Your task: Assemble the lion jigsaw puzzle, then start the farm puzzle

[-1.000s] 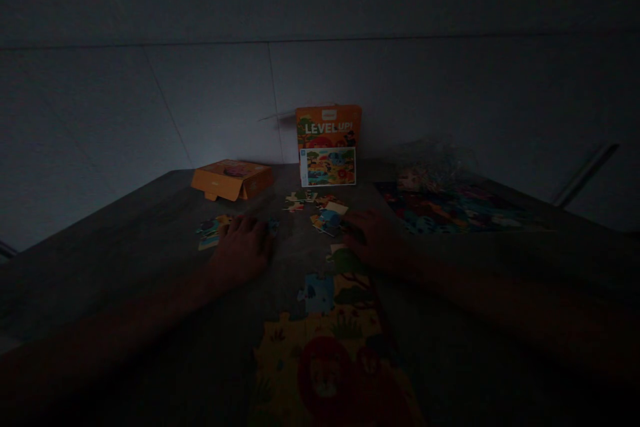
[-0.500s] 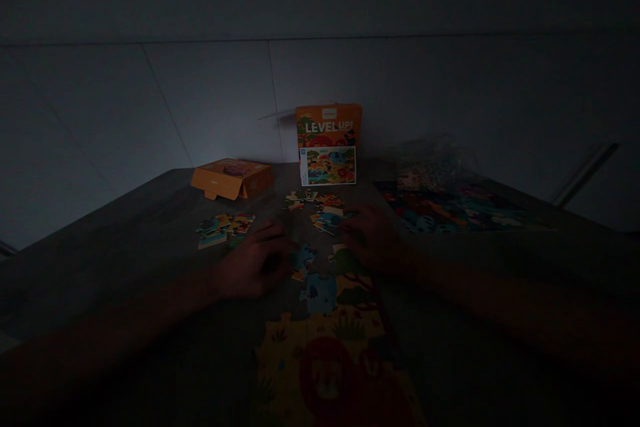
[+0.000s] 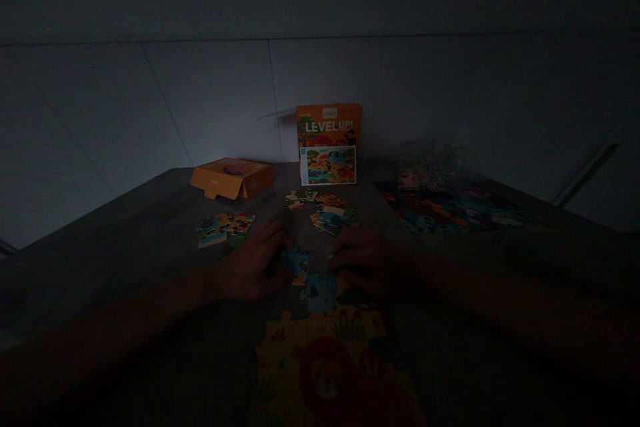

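The scene is very dark. My left hand (image 3: 256, 265) has its fingers curled and closed on a blue puzzle piece (image 3: 296, 260) at its fingertips. My right hand (image 3: 363, 255) lies over the upper right corner of the joined puzzle (image 3: 285, 347), its fingers bent down onto a puzzle piece that they mostly cover. Between the hands, a blue elephant piece (image 3: 321, 293) sits at the top of the joined part. A red lion shows on the yellow ground nearer to me.
Loose pieces lie in a left pile (image 3: 225, 227), a right pile (image 3: 330, 219) and a small back group (image 3: 300, 198). An orange box (image 3: 230, 177) lies at back left. A "LEVEL UP!" box (image 3: 329, 117) stands behind a picture card (image 3: 329, 165). A dark puzzle (image 3: 450, 210) bears a clear bag (image 3: 430, 170).
My right hand has drawn back toward me from the right pile and now covers the green-and-white piece. The blue piece at my left hand has shifted slightly left.
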A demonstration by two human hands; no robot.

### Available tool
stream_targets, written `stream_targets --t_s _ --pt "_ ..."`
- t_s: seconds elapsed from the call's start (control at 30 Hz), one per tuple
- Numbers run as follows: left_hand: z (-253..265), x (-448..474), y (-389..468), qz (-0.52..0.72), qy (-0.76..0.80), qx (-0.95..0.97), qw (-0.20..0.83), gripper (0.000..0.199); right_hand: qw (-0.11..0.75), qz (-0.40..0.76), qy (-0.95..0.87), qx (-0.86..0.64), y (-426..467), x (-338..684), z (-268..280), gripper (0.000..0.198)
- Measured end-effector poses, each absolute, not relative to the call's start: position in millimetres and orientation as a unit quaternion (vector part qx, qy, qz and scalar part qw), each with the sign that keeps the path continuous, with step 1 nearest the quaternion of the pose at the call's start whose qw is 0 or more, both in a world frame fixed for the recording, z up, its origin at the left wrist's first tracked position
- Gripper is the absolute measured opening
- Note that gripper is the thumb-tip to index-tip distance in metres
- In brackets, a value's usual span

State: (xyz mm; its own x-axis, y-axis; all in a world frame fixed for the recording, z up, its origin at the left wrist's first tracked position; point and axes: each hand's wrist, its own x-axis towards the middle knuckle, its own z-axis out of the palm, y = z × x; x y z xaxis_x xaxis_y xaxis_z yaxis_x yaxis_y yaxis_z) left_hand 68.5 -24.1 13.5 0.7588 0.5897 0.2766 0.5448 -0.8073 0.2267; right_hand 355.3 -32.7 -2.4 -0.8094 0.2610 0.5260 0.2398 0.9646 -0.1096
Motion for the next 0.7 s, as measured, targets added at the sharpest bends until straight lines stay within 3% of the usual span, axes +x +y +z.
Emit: stream_targets --t_s 0.17,0.33,0.43,0.57,0.7 --pt "9 63 -27 0.222 0.3 0.919 0.129 0.04 0.284 0.027 -0.947 -0.144 -31 355 -2 0.018" --pt "5 60 -32 0.328 0.248 0.884 0.22 0.015 0.278 0.029 -0.949 -0.144 -33 356 0 0.019" --pt "4 61 -29 0.361 0.264 0.846 0.292 0.026 0.273 0.037 -0.95 -0.145 -33 356 -1 0.019" --pt "7 64 -25 0.342 0.28 0.811 0.383 0.037 0.268 0.037 -0.951 -0.152 -32 357 -2 0.019" --pt "16 67 -32 0.245 0.253 0.854 0.383 0.016 0.277 0.037 -0.949 -0.146 -31 356 -3 0.019"
